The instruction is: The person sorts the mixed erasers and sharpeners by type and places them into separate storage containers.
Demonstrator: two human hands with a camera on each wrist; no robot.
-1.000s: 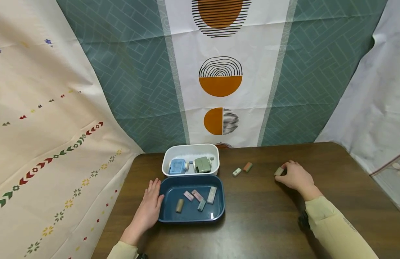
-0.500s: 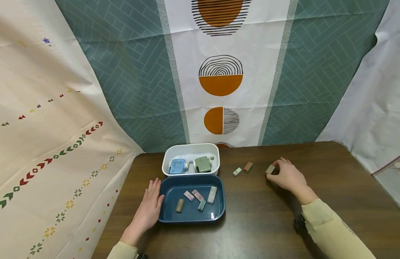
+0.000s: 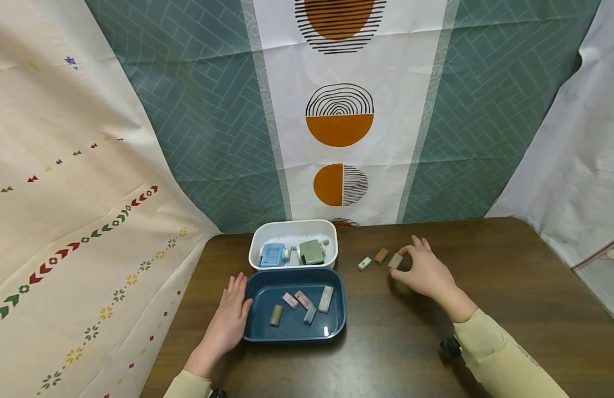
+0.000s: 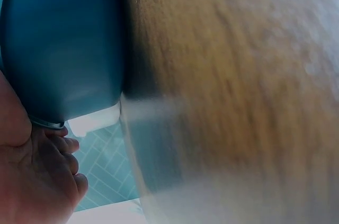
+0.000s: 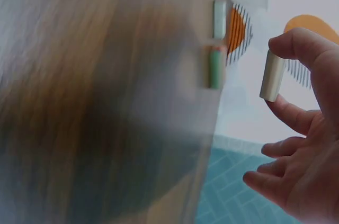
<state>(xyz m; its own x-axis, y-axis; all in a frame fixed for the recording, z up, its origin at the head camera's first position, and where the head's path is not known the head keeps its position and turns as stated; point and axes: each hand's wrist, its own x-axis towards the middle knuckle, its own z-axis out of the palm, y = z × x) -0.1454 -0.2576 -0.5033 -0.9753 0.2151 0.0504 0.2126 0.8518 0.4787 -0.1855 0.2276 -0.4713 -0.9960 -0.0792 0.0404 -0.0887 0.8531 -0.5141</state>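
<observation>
My right hand (image 3: 426, 272) pinches a small beige block (image 5: 272, 75) end to end between thumb and index finger; the other fingers are spread loosely. In the head view the block is just right of an orange-and-green block (image 3: 381, 256) and a small white block (image 3: 365, 263) on the table. My left hand (image 3: 229, 318) rests with straight fingers along the left rim of a dark blue tray (image 3: 293, 338). Inside the tray lie several small blocks: a tan one (image 3: 276, 315), two pink ones (image 3: 303, 300), a teal one (image 3: 310, 315) and a longer whitish one (image 3: 325, 299).
Directly behind the blue tray stands a white tub (image 3: 293, 226). It holds a blue boxy object (image 3: 273, 255) and a grey-green one (image 3: 311, 252). The brown wooden table (image 3: 386, 348) ends at the back against a patterned cloth (image 3: 336, 188).
My right hand has moved left across the table with the beige block, bringing it near the orange-and-green one. The left hand and the blue tray have stayed put.
</observation>
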